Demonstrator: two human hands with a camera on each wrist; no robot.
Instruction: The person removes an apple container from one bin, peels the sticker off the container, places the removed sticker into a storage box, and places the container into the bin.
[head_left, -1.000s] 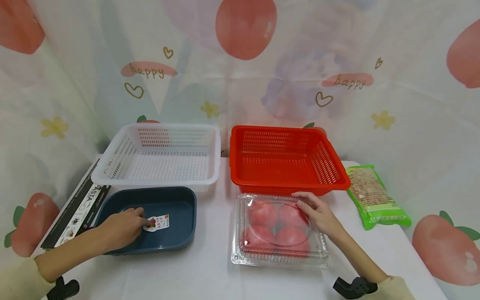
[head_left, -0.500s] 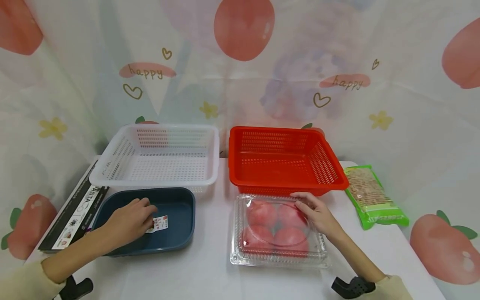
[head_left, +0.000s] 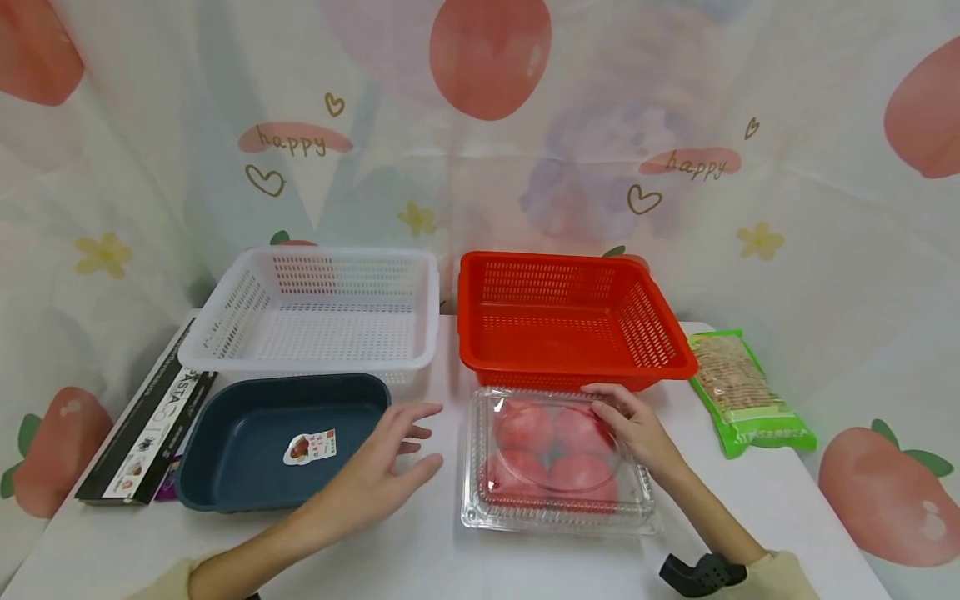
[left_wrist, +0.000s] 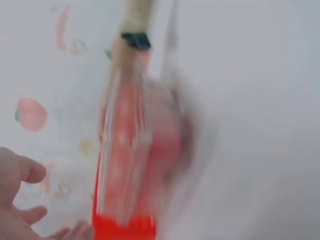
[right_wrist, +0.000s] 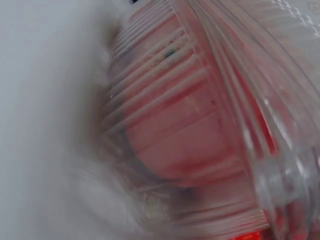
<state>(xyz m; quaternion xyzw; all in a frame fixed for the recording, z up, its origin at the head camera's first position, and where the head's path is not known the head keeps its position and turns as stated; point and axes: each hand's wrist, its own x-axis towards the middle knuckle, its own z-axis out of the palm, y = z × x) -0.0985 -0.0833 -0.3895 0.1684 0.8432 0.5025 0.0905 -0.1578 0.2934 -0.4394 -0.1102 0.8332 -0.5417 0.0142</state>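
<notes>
On the tabletop (head_left: 420, 542), left hand (head_left: 382, 475) hovered with open grip beside the clear box (head_left: 558, 458) of tomatoes (head_left: 525, 427), right hand (head_left: 637, 429) resting flat on its lid.

White table (head_left: 427, 533) carries: 2 baskets (white, red), blue tray, clamshell w/ tomatoes, pasta box, green pkt.

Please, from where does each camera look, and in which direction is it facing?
Head: above, looking forward and down at the clear tomato box, left hand and right hand.
Left wrist: low, facing the blurred box; fingertips show.
Right wrist: pressed close to the box's ribbed wall; no hand shows.
All three share the box.
</notes>
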